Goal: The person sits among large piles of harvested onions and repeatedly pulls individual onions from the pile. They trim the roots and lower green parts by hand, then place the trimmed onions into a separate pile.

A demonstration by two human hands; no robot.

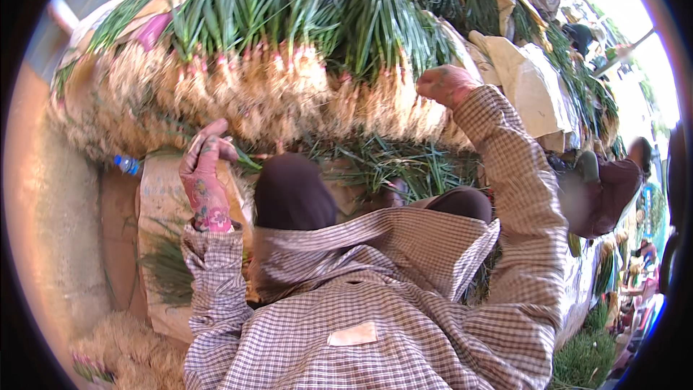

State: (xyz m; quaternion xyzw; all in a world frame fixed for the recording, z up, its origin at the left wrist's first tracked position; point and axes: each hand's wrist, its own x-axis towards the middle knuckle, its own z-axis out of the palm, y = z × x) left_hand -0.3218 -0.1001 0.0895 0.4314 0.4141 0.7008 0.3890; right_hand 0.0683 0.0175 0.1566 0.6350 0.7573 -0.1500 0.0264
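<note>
My left hand (206,170), in a pink flower-patterned covering, is raised beside my knee with its fingers bent. Green leaves (248,161) show right at its fingertips; whether they are pinched or lie behind is unclear. At the right end of a long heap of green onions (303,70), my right hand (446,84) is curled by the pale roots (400,103). Its fingertips are turned away, so I cannot see whether they hold a stalk. The heaped onions lie with roots towards me and green leaves pointing away.
Loose green leaves (411,168) are strewn between my knees and the heap. A plastic bottle with a blue label (127,164) lies at the left, near a pale sack (162,195). More roots (130,352) are at lower left. Another person (609,195) sits at the right.
</note>
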